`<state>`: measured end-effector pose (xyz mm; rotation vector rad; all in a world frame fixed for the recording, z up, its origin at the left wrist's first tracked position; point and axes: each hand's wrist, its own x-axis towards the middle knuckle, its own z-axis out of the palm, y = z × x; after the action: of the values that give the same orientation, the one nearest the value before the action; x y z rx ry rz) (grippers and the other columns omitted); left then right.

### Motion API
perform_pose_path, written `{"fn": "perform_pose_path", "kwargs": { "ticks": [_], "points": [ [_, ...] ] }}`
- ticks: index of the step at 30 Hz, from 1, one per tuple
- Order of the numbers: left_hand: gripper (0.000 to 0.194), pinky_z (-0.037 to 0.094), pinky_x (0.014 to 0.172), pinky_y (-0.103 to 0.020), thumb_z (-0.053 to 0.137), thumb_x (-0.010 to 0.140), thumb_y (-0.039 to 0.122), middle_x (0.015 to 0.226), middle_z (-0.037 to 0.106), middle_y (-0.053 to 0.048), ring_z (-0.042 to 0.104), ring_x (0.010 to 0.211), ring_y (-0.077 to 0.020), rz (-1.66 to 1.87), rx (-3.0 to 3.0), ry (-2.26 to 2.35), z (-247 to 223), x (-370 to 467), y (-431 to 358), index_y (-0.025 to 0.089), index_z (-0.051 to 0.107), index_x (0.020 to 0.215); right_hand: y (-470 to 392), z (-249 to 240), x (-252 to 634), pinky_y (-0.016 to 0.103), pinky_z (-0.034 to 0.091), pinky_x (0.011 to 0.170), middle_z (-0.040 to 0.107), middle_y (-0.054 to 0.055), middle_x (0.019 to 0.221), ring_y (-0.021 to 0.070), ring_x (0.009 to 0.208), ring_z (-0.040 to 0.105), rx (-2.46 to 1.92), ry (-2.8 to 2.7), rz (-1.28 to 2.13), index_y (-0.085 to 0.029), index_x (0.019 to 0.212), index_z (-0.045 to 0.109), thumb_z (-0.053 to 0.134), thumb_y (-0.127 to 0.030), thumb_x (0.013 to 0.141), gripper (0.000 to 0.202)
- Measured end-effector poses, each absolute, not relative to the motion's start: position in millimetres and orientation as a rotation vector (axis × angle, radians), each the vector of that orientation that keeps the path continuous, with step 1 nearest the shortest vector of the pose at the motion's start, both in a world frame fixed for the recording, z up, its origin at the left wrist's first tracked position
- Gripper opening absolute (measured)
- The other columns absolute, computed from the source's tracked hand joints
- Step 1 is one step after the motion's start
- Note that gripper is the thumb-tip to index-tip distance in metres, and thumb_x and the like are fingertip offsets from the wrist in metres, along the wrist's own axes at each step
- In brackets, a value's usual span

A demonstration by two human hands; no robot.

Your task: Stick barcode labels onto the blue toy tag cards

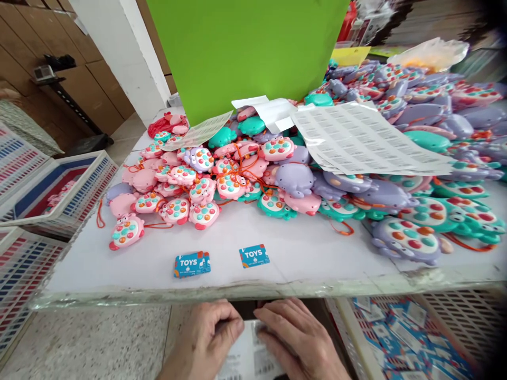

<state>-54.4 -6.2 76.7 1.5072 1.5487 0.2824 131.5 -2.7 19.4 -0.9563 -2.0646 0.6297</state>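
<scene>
Below the table's front edge, my left hand pinches the top of a white sticker sheet printed with barcodes, thumb against curled fingers. Opposite it, my right hand grips the sheet's right side, its thumb hidden under the fingers. Whether a single sticker is lifted between the fingertips is too small to tell. On the table just beyond the hands lie a small stack of blue "TOYS" cards and one separate blue "TOYS" card.
Pink, purple and green animal-shaped toys with orange cords cover the table. More sticker sheets rest on them, before a green panel. A crate of blue cards stands lower right; plastic baskets stand left.
</scene>
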Motion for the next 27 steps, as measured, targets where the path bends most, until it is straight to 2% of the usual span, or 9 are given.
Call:
{"fn": "perform_pose_path", "kwargs": {
  "ticks": [4,8,11,16,19,23,27],
  "points": [
    [0.016,0.039,0.071,-0.024,0.051,0.072,0.018,0.080,0.065,-0.001,0.057,0.079,-0.0180,0.231,1.455,1.517,84,-52,-1,0.018,0.065,0.081,-4,24,128,0.021,0.049,0.060,0.066,-0.001,0.071,0.0133,0.065,0.062,-1.104,-2.050,0.889,-0.021,0.080,0.061,0.055,-0.024,0.087,0.010],
    [0.010,0.037,0.067,-0.023,0.053,0.068,0.015,0.072,0.062,0.001,0.056,0.074,-0.0165,0.136,1.410,1.523,90,-51,4,0.017,0.062,0.070,-2,28,129,0.019,0.044,0.057,0.064,-0.004,0.069,0.0119,0.063,0.059,-1.296,-2.082,1.197,-0.020,0.073,0.061,0.066,-0.017,0.077,0.007],
    [0.008,0.034,0.064,-0.022,0.055,0.069,0.017,0.069,0.059,0.002,0.053,0.071,-0.0152,0.129,1.418,1.488,88,-52,6,0.017,0.063,0.068,0,30,130,0.019,0.043,0.061,0.064,-0.004,0.070,0.0117,0.065,0.059,-1.344,-2.100,1.324,-0.021,0.075,0.063,0.063,-0.019,0.081,0.006],
    [0.013,0.033,0.061,-0.022,0.053,0.072,0.017,0.071,0.057,0.002,0.052,0.069,-0.0138,0.151,1.462,1.415,84,-52,5,0.018,0.066,0.072,0,28,131,0.019,0.044,0.063,0.064,-0.003,0.070,0.0119,0.065,0.060,-1.225,-2.101,1.231,-0.020,0.076,0.061,0.055,-0.018,0.085,0.011],
    [0.014,0.032,0.059,-0.021,0.050,0.075,0.018,0.066,0.053,0.003,0.049,0.064,-0.0127,0.143,1.479,1.417,84,-50,5,0.018,0.060,0.066,-1,27,131,0.019,0.047,0.063,0.063,-0.001,0.070,0.0124,0.065,0.061,-1.164,-2.098,1.140,-0.020,0.076,0.060,0.050,-0.019,0.088,0.016],
    [0.016,0.034,0.064,-0.021,0.045,0.079,0.019,0.069,0.052,0.002,0.050,0.071,-0.0146,0.131,1.503,1.482,86,-47,6,0.019,0.052,0.064,0,31,130,0.018,0.051,0.067,0.067,0.003,0.083,0.0125,0.073,0.065,-1.004,-2.072,1.116,-0.021,0.092,0.062,0.040,-0.021,0.094,0.021],
    [0.017,0.034,0.064,-0.022,0.044,0.080,0.022,0.068,0.050,0.002,0.049,0.070,-0.0153,0.079,1.480,1.508,85,-45,8,0.019,0.048,0.064,1,30,129,0.019,0.054,0.073,0.069,0.006,0.091,0.0144,0.080,0.067,-0.897,-2.091,0.887,-0.021,0.099,0.064,0.039,-0.022,0.095,0.025]
  ]
}}
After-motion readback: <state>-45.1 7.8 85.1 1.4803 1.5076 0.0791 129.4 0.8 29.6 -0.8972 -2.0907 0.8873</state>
